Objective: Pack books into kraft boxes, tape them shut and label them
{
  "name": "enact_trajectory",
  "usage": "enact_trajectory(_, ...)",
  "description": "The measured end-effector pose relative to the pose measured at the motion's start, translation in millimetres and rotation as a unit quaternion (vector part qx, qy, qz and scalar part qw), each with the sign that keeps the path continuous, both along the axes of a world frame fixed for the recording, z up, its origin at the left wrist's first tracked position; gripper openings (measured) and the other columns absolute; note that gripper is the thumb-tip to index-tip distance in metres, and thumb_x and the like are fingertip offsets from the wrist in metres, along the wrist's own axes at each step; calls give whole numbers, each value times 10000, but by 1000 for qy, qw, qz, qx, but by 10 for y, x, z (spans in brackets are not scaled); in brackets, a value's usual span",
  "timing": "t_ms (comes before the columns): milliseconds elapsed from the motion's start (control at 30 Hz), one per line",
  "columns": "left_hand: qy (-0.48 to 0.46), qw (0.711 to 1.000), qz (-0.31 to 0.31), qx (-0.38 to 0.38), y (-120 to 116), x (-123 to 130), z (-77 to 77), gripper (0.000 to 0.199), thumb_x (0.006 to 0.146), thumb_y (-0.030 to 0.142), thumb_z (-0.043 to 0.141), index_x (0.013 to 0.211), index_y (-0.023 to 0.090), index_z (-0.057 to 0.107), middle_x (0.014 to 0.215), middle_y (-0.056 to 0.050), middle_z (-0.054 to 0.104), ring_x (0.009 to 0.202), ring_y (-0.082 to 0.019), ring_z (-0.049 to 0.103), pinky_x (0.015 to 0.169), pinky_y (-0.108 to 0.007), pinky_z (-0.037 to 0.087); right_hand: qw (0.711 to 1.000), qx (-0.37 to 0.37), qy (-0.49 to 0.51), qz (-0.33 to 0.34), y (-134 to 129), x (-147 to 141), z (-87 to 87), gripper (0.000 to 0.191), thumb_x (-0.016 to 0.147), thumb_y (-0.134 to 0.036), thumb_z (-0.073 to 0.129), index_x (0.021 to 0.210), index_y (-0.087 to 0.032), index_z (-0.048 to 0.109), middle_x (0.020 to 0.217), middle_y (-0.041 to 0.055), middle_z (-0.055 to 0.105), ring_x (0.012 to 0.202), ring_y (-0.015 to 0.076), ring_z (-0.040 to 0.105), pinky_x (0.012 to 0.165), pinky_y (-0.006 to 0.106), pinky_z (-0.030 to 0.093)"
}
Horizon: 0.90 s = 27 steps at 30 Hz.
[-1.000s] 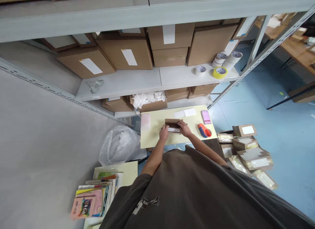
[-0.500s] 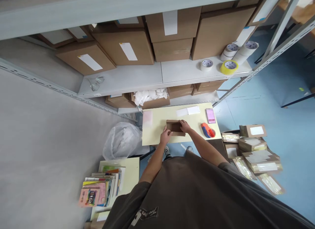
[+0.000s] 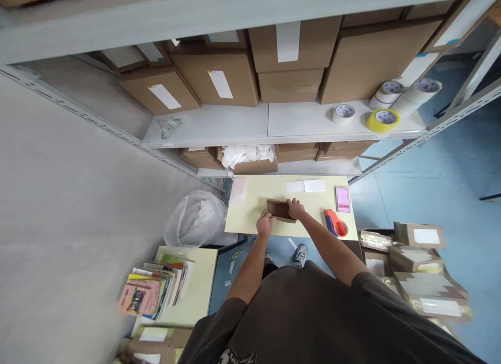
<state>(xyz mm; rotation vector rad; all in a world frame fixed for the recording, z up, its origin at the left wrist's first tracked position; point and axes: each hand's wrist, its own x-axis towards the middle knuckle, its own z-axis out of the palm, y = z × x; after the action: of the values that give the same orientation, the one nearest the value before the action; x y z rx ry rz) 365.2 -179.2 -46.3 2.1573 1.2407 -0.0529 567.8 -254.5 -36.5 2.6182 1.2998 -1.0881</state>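
A small brown cardboard box (image 3: 282, 209), its top open towards me, is between my hands over the pale yellow table (image 3: 250, 194). At its left end, my left hand (image 3: 265, 222) pinches the cardboard near the corner. My right hand (image 3: 295, 208) grips the right end, with fingers over the far edge and the thumb hidden. The inside of the box looks dark, and I cannot make out anything in it. To the right of my right hand lies an orange and blue tape dispenser (image 3: 335, 223). White paper slips (image 3: 305, 186) lie beyond the box.
Behind the table, a metal shelf (image 3: 235, 121) holds cardboard boxes (image 3: 215, 80) and tape rolls (image 3: 382, 120). A pink pad (image 3: 342, 198) lies on the table's right. Packed parcels (image 3: 426, 280) are piled at right. A clear plastic bag (image 3: 195, 218) and stacked books (image 3: 156, 288) stand left.
My view has shifted, so shelf and parcels sit further right. The box now looks slightly tilted, its right end nearer me. Both hands keep hold of it.
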Motion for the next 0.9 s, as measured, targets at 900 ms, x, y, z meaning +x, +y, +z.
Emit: enact_trajectory(900,-105,985,113,-82,2632,-995,-607,650,940,223,651,1573,146,523,1576,-204,572,1476,-340,534,1241,-432,401,988,137,59,-40,2400,-1399,-558,678,1038,-301,494,1687,-140,382,1729,156,406,1627,276,340,1308,429,337)
